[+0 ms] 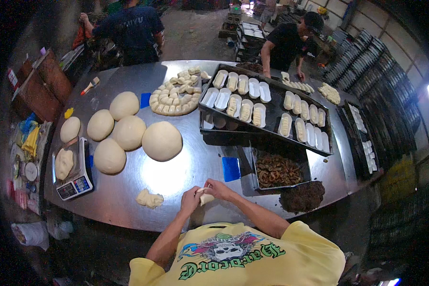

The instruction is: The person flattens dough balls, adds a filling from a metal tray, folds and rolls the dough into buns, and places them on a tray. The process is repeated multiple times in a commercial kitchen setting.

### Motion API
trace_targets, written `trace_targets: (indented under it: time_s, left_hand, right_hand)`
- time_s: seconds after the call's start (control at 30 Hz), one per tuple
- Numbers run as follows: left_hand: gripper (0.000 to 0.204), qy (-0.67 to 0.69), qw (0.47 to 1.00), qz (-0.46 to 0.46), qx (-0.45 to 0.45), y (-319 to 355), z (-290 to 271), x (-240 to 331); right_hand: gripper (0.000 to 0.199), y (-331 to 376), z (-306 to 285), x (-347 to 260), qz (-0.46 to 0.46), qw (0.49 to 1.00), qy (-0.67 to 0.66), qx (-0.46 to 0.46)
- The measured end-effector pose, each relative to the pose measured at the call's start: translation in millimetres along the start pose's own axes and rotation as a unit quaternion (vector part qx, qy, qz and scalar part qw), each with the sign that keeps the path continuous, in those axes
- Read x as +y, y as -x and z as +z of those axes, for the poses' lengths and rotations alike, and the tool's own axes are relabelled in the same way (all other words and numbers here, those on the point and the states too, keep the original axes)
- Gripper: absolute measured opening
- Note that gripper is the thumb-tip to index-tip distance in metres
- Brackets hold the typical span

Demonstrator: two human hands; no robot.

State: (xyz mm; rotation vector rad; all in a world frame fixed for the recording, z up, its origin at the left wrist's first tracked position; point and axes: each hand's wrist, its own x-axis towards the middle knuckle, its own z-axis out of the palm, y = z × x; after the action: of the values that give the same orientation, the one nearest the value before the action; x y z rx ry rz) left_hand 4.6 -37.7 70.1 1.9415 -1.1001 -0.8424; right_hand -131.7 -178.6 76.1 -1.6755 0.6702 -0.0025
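At the near edge of the metal table, my left hand [190,199] and my right hand [217,189] are closed on one small piece of dough [206,198]. The fingers of both hands pinch its upper edge, and its lower part hangs free between them. To the left of my left hand lies an irregular lump of dough [149,199]. A blue dough scraper [231,169] rests flat beyond my right hand. Further right, a metal pan [304,183] holds brown shredded filling [277,169], with a dark brown crumbly heap [302,196] beside it.
Several large dough balls [162,141] and a digital scale [75,186] bearing dough occupy the left. Cut dough pieces [175,95] form a ring at the back. A large black tray [271,136] holds shaped dough in white paper liners. A co-worker [291,47] works across the table; another person [128,33] stands behind.
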Motion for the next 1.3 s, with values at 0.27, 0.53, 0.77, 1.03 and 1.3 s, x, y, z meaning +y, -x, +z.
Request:
trace_targets:
  time_s: [0.27,0.53,0.77,1.03,1.3]
  left_hand:
    - [0.018,-0.205,0.978,0.029,0.004,6,42,-48]
    - [0.075,-0.263,0.96,-0.016,0.099,21,31,-78]
    - [0.11,-0.21,0.969,-0.119,0.05,-3,20,-52]
    - [0.099,-0.239,0.963,-0.076,0.102,-13,29,-68]
    - [0.095,-0.245,0.964,-0.06,0.082,-8,19,-82]
  right_hand:
    - [0.026,-19,41,81,-0.056,0.954,0.291,0.046]
    - [0.04,10,21,96,-0.121,0.913,0.32,0.221]
    - [0.046,7,26,51,0.01,0.935,0.296,0.195]
    - [0.048,-15,22,69,-0.026,0.933,0.287,0.217]
    - [0.053,9,5,82,0.016,0.924,0.309,0.225]
